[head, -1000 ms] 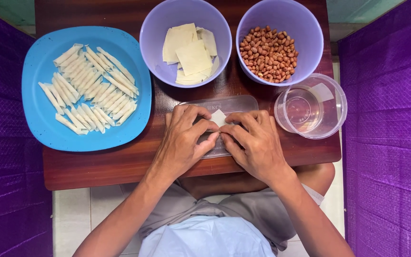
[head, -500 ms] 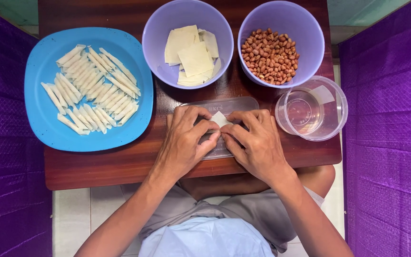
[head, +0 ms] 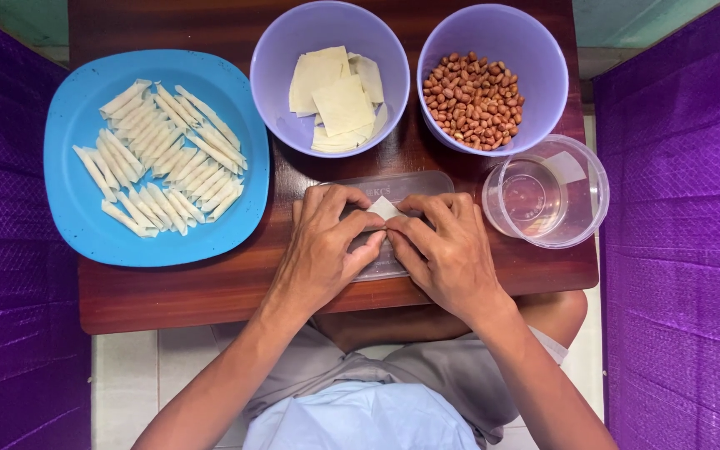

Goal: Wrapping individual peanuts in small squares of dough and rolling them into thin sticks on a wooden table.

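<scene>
Wrapper (head: pixel 386 208), small pale dough square, sits centre frame on a clear plastic lid (head: pixel 427 185) lying flat on the brown wooden table (head: pixel 177 292); only its upper corner shows, rest hidden under fingers.

Far left: blue plate (head: pixel 77 225) w/ rows of thin rolled pastry sticks (head: pixel 160 158) lying side by side, mostly slanted. Purple cloth (head: pixel 10 250) at left and right frame edges.

Centre left: left hand (head: pixel 322 250) comes up from bottom, fingers curled down, pinching the wrapper's left side against the lid. Above it, upper centre, purple bowl (head: pixel 277 92) w/ stack of flat pale wrapper sheets (head: pixel 339 100).

Centre right: right hand (head: pixel 452 254) mirrors it, fingertips pressed on wrapper's right side, thumbs of both hands nearly touching. What's inside the fold, can't tell.

Upper right: second purple bowl (head: pixel 543 75) full of brown peanuts (head: pixel 472 100). Just below it, right of the hands, clear round container (head: pixel 581 212) w/ a little water, near table edge, apart from right hand.
</scene>
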